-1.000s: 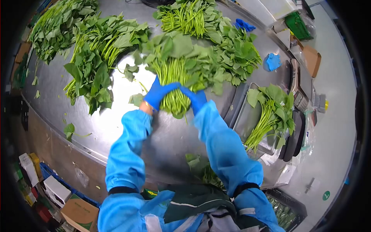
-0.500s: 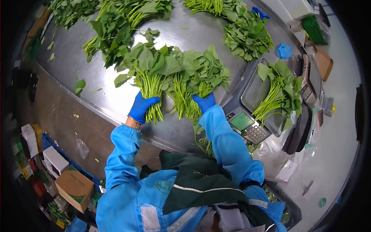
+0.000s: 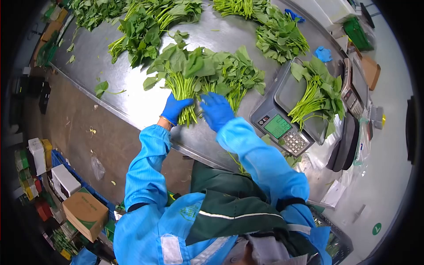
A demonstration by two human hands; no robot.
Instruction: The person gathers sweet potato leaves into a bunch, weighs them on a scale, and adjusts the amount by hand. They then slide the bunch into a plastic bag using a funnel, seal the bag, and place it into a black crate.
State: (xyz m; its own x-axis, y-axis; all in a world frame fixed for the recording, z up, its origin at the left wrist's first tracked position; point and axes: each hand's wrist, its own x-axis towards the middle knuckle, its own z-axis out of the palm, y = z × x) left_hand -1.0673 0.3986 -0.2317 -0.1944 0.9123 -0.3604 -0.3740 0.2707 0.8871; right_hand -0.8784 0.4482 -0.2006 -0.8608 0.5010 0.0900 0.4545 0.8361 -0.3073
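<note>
In a blue glove, my left hand (image 3: 175, 108) is wrapped round the stems of a leafy green bunch (image 3: 183, 86) over the metal table (image 3: 132, 101). My right hand (image 3: 215, 110), also gloved in blue, has its fingers spread beside those stems and over the lower part of a second bunch (image 3: 234, 81). Leaves of the two bunches touch at the top. The right hand's fingertips lie near the stems of the held bunch, with no grip visible.
A scale (image 3: 282, 128) with a green display stands on the right, carrying another bunch (image 3: 316, 97). More greens (image 3: 282, 37) lie along the table's far side, near a crumpled blue glove (image 3: 323, 54). A cardboard box (image 3: 85, 213) sits at the lower left.
My right hand has let go of the second bunch's stems and moved left toward my left hand, its fingers now spread. My left hand still holds its bunch, slightly farther right and up.
</note>
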